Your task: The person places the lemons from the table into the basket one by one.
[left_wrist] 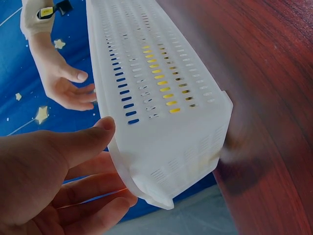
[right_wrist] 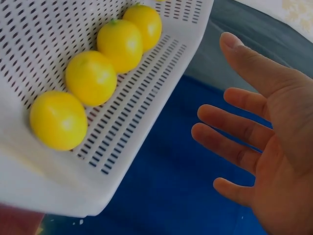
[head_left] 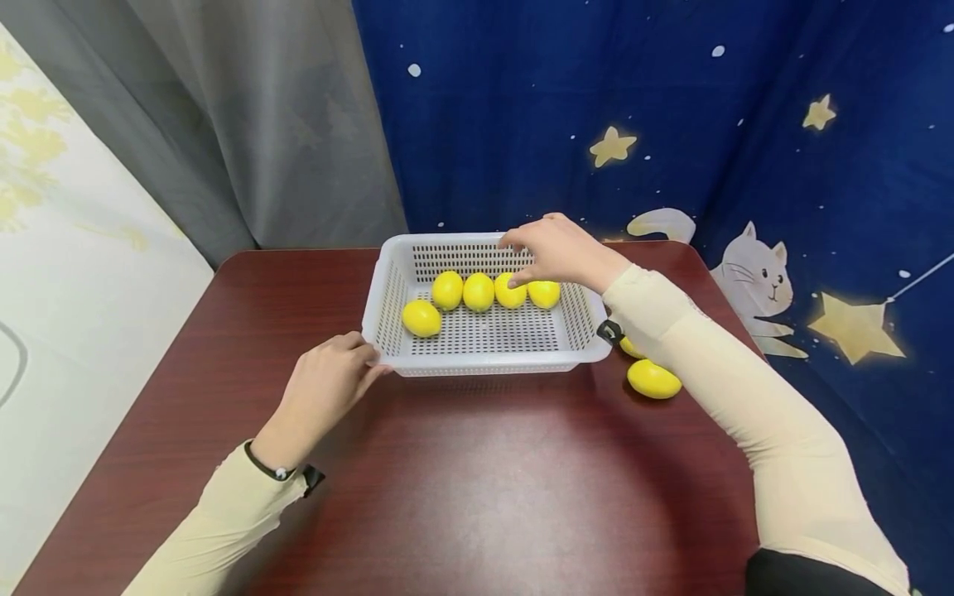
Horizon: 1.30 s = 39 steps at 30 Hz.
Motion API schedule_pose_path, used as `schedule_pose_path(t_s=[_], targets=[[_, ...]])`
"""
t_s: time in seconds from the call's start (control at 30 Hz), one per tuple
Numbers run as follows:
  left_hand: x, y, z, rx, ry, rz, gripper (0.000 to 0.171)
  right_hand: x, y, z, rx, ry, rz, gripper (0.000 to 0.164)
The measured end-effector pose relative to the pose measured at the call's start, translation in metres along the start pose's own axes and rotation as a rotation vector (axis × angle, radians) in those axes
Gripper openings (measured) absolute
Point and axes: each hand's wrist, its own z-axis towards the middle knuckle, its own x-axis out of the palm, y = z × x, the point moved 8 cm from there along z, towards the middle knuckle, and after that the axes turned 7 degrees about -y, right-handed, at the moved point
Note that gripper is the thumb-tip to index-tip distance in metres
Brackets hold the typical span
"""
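Below the right hand's (head_left: pixel 562 248) fingers, relaxed and empty, 4 lemons (head_left: pixel 479 292) make 1 row along the basket's (head_left: pixel 484 361) long axis; the left hand (head_left: pixel 324 377) grips its near-left corner.

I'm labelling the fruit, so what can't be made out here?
Head: one lemon outside the basket, partly covered by the right sleeve.
Left wrist: the lemons inside, hidden by the basket wall; only yellow shows through slots.
Right wrist: a yellow sliver, cut off by the top edge.
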Motion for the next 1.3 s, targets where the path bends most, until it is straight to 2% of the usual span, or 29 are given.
schedule_pose_path(t_s=[0.27, 0.8, 1.3], targets=[[0.000, 0.001, 0.000, -0.002, 0.003, 0.003, 0.024, -0.003, -0.016, -0.015, 0.032, -0.018, -0.008, 0.062], [0.001, 0.000, -0.001, 0.002, 0.003, 0.000, 0.024, -0.013, -0.034, -0.040, 0.085, -0.026, 0.000, 0.062], [0.000, 0.000, 0.000, 0.005, -0.004, 0.005, 0.025, -0.015, -0.043, -0.055, 0.081, -0.040, -0.026, 0.058]])
